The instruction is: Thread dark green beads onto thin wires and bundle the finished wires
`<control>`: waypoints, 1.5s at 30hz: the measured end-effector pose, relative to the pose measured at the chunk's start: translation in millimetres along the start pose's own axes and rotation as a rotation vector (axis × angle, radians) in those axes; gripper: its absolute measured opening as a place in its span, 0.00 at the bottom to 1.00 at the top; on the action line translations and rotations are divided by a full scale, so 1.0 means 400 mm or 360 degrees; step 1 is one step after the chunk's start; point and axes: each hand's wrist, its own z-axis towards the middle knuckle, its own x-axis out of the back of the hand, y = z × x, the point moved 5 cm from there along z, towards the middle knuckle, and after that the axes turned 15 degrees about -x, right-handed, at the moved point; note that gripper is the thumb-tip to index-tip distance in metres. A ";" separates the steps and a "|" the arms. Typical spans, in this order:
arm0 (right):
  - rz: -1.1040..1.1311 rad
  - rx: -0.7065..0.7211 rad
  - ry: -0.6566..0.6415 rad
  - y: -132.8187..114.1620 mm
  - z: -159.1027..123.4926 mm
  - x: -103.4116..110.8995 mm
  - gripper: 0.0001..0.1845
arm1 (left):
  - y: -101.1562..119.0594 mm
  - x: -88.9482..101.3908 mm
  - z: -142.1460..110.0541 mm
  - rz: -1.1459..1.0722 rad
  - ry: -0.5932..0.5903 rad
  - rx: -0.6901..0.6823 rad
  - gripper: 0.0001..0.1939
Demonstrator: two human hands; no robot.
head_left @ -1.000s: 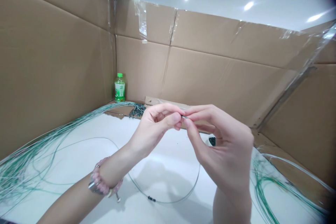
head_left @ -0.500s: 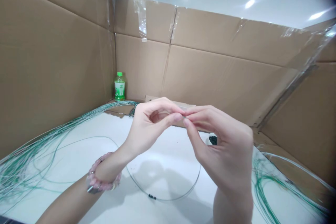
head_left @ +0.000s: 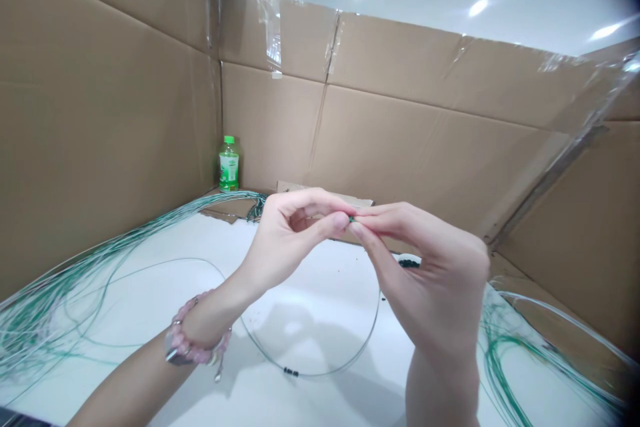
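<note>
My left hand (head_left: pixel 290 240) and my right hand (head_left: pixel 430 273) meet fingertip to fingertip above the white table (head_left: pixel 150 320). Both pinch the ends of one thin green wire (head_left: pixel 320 368), which hangs in a loop below them. A small dark bead sits on that loop near its lowest point. A tiny green piece shows between the pinching fingertips. A pink bead bracelet (head_left: pixel 197 343) is on my left wrist.
A long bundle of green wires (head_left: pixel 75 280) lies along the left, its ends near a green bottle (head_left: pixel 229 165) in the back corner. More green wires (head_left: pixel 520 347) lie at the right. Cardboard walls (head_left: pixel 400 127) surround the table. Small dark pieces (head_left: pixel 409 263) lie behind my right hand.
Both hands stay pinched together and have shifted only slightly; the right hand has turned a little and the hanging loop has swung a bit.
</note>
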 end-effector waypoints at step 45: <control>-0.0343 0.0082 0.0192 -0.017 -0.002 -0.002 0.09 | 0.013 0.010 -0.006 0.0386 0.0120 -0.0254 0.05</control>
